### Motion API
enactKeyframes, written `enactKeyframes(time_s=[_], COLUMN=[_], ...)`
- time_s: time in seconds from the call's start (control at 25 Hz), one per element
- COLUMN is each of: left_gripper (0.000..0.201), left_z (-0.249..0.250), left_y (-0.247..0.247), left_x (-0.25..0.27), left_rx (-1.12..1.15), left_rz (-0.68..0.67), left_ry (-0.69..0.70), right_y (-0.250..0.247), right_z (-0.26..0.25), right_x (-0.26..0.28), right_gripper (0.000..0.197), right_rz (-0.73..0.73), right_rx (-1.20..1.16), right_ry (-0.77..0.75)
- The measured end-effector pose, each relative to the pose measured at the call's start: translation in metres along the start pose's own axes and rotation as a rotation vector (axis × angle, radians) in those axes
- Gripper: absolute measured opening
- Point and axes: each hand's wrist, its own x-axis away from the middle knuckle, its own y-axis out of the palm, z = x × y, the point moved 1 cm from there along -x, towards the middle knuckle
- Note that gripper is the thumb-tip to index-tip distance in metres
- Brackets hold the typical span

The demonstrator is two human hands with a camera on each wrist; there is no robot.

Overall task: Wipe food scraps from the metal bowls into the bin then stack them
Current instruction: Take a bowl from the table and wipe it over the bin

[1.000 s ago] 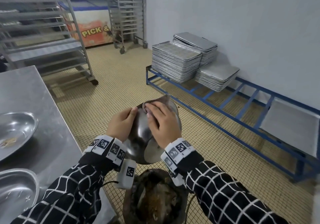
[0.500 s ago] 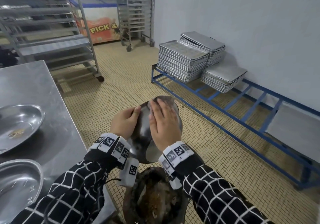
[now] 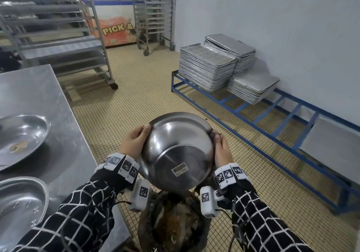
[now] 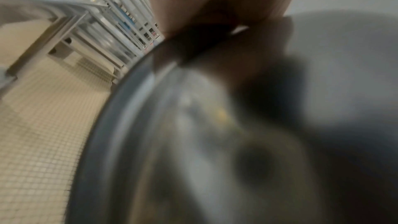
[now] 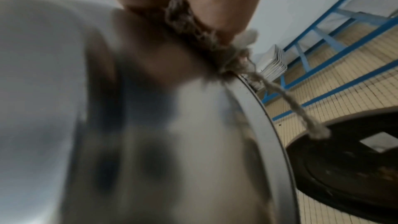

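Both hands held one metal bowl [image 3: 178, 150] upside down, right over the bin [image 3: 173, 222] on the floor. The left hand [image 3: 134, 141] gripped its left rim. The right hand [image 3: 223, 149] gripped the right rim and pinched a rag [image 5: 189, 25] against it. Two more bowls sat near the counter's [image 3: 62, 115] right edge: one [image 3: 21, 135] with scraps, one [image 3: 19, 203] nearer.
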Motion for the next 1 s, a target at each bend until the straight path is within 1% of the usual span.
enactKeyframes(time_s=[0.08,0.12,0.28,0.36,0.44,0.48,0.56,0.6,0.64,0.72,0.76,0.8,0.84,0.88,0.92,0.96,1.0], left_gripper=[0.019,0.018,0.024,0.027,0.03,0.03,0.032,0.032,0.031,0.029,0.029,0.03,0.031,0.033,0.033,0.032,0.03], left_z=[-0.008,-0.01,0.003,0.005,0.002,0.0,-0.002,-0.002,-0.001,0.005,0.008,0.011,0.014,0.016,0.018,0.019,0.02], left_y=[-0.002,-0.003,0.007,0.016,0.018,0.018,0.018,0.019,0.02,0.022,0.023,0.023,0.023,0.023,0.021,0.019,0.019], left_x=[-0.001,-0.002,0.001,0.003,0.001,0.0,-0.001,-0.002,-0.003,-0.006,-0.007,-0.008,-0.008,-0.007,-0.006,-0.005,-0.004], left_rx=[-0.114,-0.154,-0.265,-0.354,-0.413,-0.44,-0.462,-0.443,-0.409,-0.327,-0.3,-0.307,-0.344,-0.382,-0.396,-0.375,-0.334], left_rz=[-0.051,-0.095,-0.279,-0.313,-0.244,-0.199,-0.135,-0.112,-0.089,-0.035,-0.031,-0.041,-0.052,-0.05,-0.035,-0.017,0.003], left_ry=[0.018,0.029,0.038,0.044,0.067,0.073,0.06,0.05,0.052,0.078,0.094,0.114,0.137,0.16,0.168,0.163,0.148], right_y=[-0.002,-0.002,0.011,0.023,0.032,0.034,0.039,0.044,0.052,0.07,0.075,0.075,0.071,0.065,0.057,0.048,0.038], right_z=[-0.006,-0.008,-0.017,-0.023,-0.028,-0.03,-0.031,-0.029,-0.027,-0.018,-0.014,-0.014,-0.018,-0.022,-0.025,-0.026,-0.022], right_x=[-0.001,-0.003,-0.013,-0.011,-0.004,-0.001,0.009,0.017,0.027,0.045,0.048,0.046,0.039,0.03,0.021,0.012,0.004], right_gripper=[0.025,0.024,0.02,0.017,0.01,0.008,0.015,0.017,0.017,0.027,0.034,0.039,0.041,0.043,0.044,0.044,0.043], right_rz=[0.005,-0.017,-0.218,-0.249,-0.193,-0.128,0.032,0.068,0.069,0.003,-0.035,-0.05,-0.028,0.0,0.019,0.023,0.021], right_rx=[0.042,0.097,0.446,0.552,0.533,0.483,0.364,0.349,0.41,0.695,0.806,0.854,0.843,0.777,0.667,0.512,0.326], right_ry=[-0.113,-0.171,-0.404,-0.551,-0.635,-0.656,-0.694,-0.731,-0.774,-0.872,-0.903,-0.894,-0.857,-0.789,-0.685,-0.532,-0.333])
